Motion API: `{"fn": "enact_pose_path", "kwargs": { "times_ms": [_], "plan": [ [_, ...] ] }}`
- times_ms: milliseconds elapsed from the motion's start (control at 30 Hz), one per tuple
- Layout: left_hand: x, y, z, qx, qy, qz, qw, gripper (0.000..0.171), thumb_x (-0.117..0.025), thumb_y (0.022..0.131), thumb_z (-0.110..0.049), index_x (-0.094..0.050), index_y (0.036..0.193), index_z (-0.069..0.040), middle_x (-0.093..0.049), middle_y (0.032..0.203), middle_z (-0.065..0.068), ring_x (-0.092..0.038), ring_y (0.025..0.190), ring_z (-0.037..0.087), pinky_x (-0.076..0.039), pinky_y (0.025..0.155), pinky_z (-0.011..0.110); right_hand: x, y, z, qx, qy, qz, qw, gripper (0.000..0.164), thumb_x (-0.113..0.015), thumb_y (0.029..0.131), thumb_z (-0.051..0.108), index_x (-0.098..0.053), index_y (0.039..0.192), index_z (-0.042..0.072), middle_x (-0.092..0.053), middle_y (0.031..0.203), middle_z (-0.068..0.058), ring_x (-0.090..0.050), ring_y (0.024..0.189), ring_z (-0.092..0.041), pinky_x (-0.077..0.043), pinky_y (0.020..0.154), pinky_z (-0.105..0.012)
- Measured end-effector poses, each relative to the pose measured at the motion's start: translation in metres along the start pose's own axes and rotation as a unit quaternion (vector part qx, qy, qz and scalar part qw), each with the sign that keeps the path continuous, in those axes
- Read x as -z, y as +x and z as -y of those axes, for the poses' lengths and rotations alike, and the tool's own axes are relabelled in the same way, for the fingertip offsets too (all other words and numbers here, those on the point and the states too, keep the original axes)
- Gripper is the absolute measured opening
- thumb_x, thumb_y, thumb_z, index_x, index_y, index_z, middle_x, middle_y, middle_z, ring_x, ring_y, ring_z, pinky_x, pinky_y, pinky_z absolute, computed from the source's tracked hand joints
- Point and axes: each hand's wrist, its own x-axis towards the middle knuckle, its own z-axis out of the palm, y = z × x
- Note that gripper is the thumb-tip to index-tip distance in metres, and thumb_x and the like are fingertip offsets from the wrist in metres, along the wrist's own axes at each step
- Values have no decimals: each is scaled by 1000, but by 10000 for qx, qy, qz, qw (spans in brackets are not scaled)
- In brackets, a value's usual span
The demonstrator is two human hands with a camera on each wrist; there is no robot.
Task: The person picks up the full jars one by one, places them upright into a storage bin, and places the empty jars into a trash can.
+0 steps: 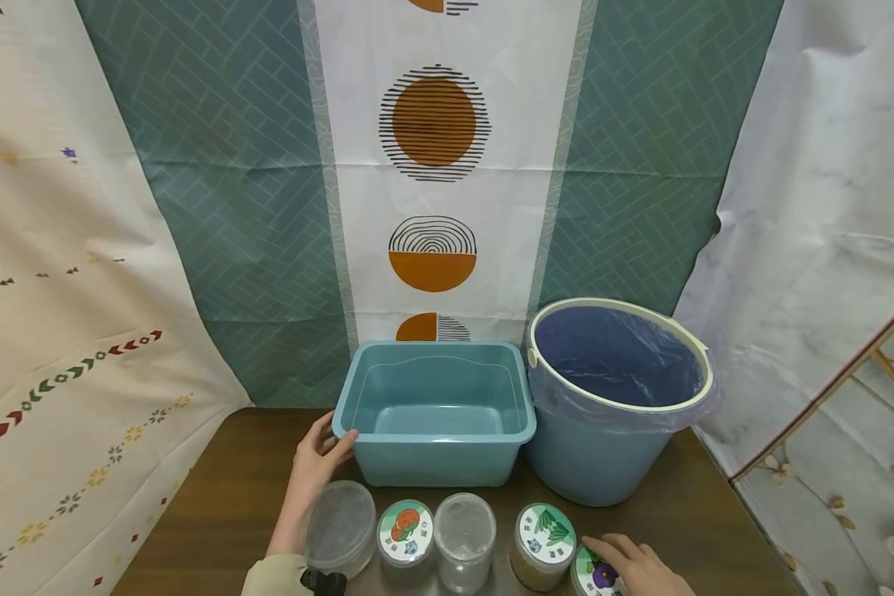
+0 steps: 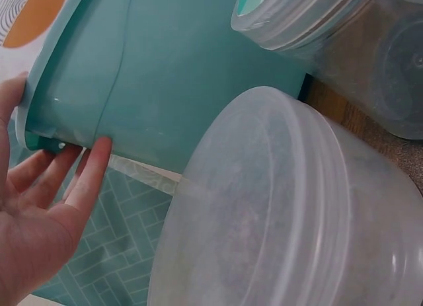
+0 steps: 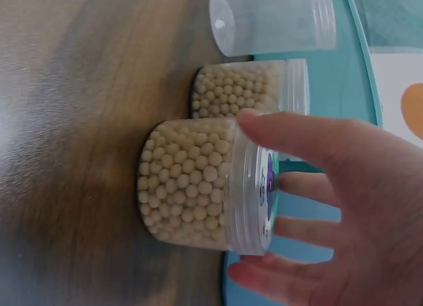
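Touching, front right: your right hand [image 1: 638,566], spread wide on a round clear plastic jar of beige beads [image 3: 185,187]; sideways pressure might tip it tbh
Pinched, behind: your left hand [image 1: 318,454] has a rectangular teal plastic tub [image 1: 432,462]; yanking might bend it

From the head we look forward and down on a blue-green rectangular plastic basin [image 1: 439,462]. At the left wrist we face it closely, sideways; at the right, also sideways, a clear-plastic jar of beige beads [image 3: 185,184] stands nearest us. All three views share the basin.
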Motion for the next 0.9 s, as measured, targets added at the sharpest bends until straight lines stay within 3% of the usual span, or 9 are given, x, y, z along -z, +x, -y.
{"fn": "enact_pose_path", "kwargs": {
  "times_ms": [200, 533, 733, 833, 900],
  "plan": [
    [0, 1, 1, -9, -52, 10, 10000, 61, -68, 94, -23, -41, 148, -10, -51, 142, 20, -57, 97, -11, -58, 87, 25, 1, 7, 2, -29, -134, -64, 9999, 88, -81, 68, 62, -53, 138, 17, -55, 121, -9, -55, 94, -31, -50, 66, -54],
    [1, 0, 0, -86, -25, -15, 10000, 61, -69, 94, -23, -41, 148, -13, -53, 139, 20, -59, 101, -3, -59, 87, 26, 11, 12, 7, 286, -270, 38, 9992, 82, -88, 65, 52, -55, 129, 11, -54, 109, -7, -54, 91, -29, -51, 68, -52],
    [1, 0, 1, -183, -48, 21, 9998, 61, -68, 94, -21, -41, 149, -16, -54, 137, 20, -60, 98, -2, -59, 85, 27, 41, 9, 22, 191, -278, 326, 9989, 82, -90, 63, 47, -57, 129, 11, -55, 114, -8, -54, 96, -31, -51, 66, -52],
    [0, 0, 1, -179, -45, 17, 9998, 61, -68, 94, -21, -41, 149, -16, -54, 137, 20, -61, 99, 0, -59, 85, 27, 64, 6, 38, -142, -256, 496, 9983, 79, -93, 61, 40, -58, 128, 17, -55, 120, -7, -54, 103, -32, -52, 70, -54],
    [0, 0, 1, -174, -44, 13, 9998, 61, -68, 94, -21, -41, 149, -16, -54, 137, 20, -61, 99, 1, -59, 85, 27, 80, 2, 49, -103, -370, 474, 9981, 76, -93, 62, 34, -58, 128, 20, -55, 122, -6, -53, 103, -30, -53, 71, -49]
  ]
}}
